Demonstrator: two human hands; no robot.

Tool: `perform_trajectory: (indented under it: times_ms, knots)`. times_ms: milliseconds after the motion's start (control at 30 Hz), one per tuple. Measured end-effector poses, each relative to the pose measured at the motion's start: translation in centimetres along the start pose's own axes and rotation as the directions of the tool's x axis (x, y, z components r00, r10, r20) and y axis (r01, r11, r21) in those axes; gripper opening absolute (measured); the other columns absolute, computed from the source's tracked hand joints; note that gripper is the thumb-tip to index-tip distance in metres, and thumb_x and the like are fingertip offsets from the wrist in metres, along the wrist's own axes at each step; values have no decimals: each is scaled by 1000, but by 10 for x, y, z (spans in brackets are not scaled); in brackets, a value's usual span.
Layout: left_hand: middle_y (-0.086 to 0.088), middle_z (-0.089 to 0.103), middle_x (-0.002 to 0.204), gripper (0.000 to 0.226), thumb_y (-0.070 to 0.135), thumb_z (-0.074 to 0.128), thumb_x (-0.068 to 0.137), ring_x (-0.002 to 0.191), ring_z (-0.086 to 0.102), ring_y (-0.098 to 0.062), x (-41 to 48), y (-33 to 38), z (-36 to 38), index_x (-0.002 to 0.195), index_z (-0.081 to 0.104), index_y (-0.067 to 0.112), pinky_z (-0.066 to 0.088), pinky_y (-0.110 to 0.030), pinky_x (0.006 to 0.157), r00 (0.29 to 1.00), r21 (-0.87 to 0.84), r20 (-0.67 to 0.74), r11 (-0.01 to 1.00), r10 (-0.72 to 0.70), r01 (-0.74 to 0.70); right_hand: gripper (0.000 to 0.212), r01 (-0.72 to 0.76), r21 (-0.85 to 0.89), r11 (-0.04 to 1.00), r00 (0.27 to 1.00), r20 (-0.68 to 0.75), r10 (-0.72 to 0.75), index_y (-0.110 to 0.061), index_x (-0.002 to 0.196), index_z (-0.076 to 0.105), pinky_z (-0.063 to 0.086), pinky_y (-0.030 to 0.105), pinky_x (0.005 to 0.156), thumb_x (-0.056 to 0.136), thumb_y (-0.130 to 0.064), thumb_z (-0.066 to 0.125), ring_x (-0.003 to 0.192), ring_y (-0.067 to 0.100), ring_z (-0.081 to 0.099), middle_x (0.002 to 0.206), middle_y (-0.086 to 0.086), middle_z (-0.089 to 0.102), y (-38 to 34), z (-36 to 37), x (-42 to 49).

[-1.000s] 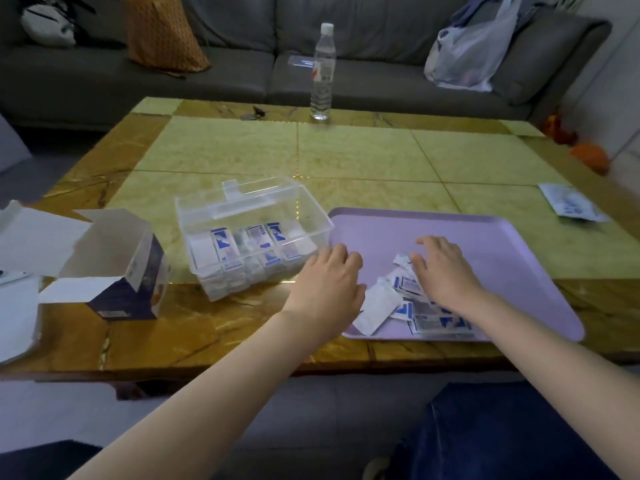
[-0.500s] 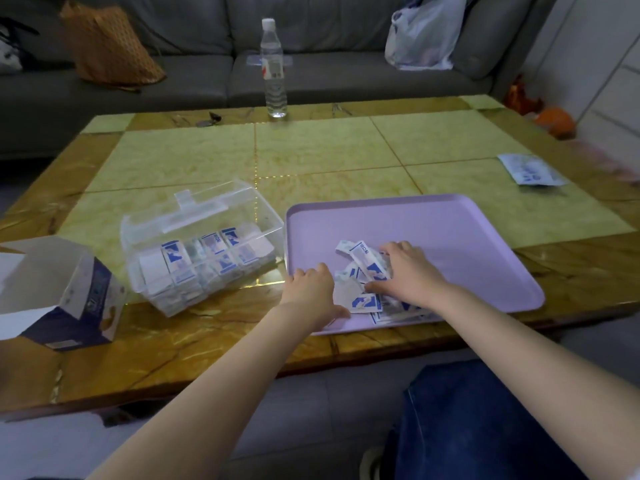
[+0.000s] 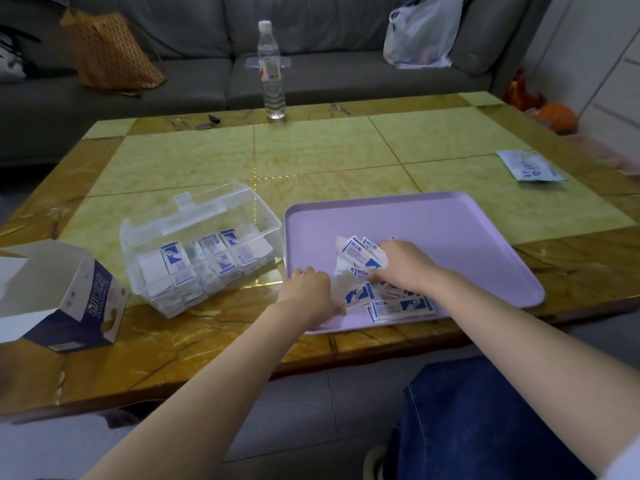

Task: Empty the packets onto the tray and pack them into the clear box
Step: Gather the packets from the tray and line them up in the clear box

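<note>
Your forearms [image 3: 207, 375] are bare down to left hand [image 3: 306, 292] and right hand [image 3: 405, 268], with a white sleeve edge [image 3: 627, 457], dark blue jeans [image 3: 485, 420] and a pale shoe [image 3: 375, 460] below.

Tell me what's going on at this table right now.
A person is sorting small blue-and-white packets on the purple tray. The right hand gathers a bunch from the pile; the left hand rests at the tray's near left corner beside them. The clear box to the left is already partly filled.
</note>
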State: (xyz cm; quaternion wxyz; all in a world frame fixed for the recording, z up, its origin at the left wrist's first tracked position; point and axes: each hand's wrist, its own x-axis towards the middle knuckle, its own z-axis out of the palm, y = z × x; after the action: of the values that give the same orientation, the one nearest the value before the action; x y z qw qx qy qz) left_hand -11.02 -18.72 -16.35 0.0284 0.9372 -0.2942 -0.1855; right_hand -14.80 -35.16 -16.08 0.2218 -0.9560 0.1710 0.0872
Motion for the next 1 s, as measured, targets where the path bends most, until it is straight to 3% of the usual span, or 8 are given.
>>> perform_trajectory:
  times_ms: [233, 433, 567, 700, 800, 900, 1000]
  knots:
    - [-11, 53, 120, 45, 42, 57, 89, 114, 46, -27, 2, -5, -4, 117, 50, 8, 39, -33, 87, 999, -3, -42, 1000, -18, 18, 23, 13, 101, 995, 995, -99, -3, -6, 90, 61, 38, 29, 61, 78, -22, 73, 78, 27, 58, 90, 9, 65, 1, -13, 1]
    - [-9, 56, 118, 42, 40, 59, 88, 111, 48, -27, 6, -5, -3, 116, 46, 11, 40, -32, 81, 999, 1, -47, 1000, -5, 5, 23, 50, 8, 999, 998, 41, -50, -14, 75, 51, 33, 30, 56, 79, -24, 72, 75, 24, 51, 79, 2, 52, 4, -11, -1]
    - [-9, 49, 125, 53, 40, 63, 85, 116, 46, -28, 7, -4, -2, 124, 40, 12, 40, -36, 92, 997, -44, -80, 999, -8, 4, 23, 45, -9, 999, 999, 24, -45, -20, 70, 48, 35, 31, 59, 81, -18, 68, 78, 24, 51, 81, 1, 52, 5, -10, -1]
    - [-10, 36, 134, 63, 36, 59, 88, 122, 41, -27, 6, -3, -11, 138, 28, 12, 34, -35, 100, 946, -182, -323, 979, 28, -91, 8, 94, 27, 995, 992, -92, -91, -16, 86, 57, 42, 32, 66, 84, -13, 64, 83, 27, 58, 92, 7, 64, -3, -20, -1]
    - [-8, 31, 139, 67, 29, 61, 89, 127, 35, -26, 8, -1, -25, 142, 24, 12, 30, -34, 103, 858, -187, -503, 957, 102, -223, 15, 170, -33, 985, 976, -136, -173, -14, 102, 60, 40, 32, 65, 87, -12, 61, 87, 28, 59, 98, 9, 65, -11, -22, -1]
    - [-3, 37, 138, 62, 29, 60, 88, 127, 34, -24, 11, 0, -32, 140, 29, 17, 27, -33, 101, 855, -110, -496, 966, 151, -235, 20, 246, -112, 963, 952, -157, -262, -15, 108, 58, 37, 31, 64, 89, -11, 57, 87, 31, 59, 96, 10, 65, -22, -19, -3]
    - [-3, 55, 121, 35, 27, 55, 91, 112, 48, -25, 13, -3, -28, 124, 45, 17, 32, -32, 86, 896, -74, -415, 976, 154, -203, 21, 289, -174, 942, 939, -140, -314, -15, 111, 55, 38, 33, 66, 90, -12, 55, 90, 32, 59, 99, 10, 65, -29, -10, -4]
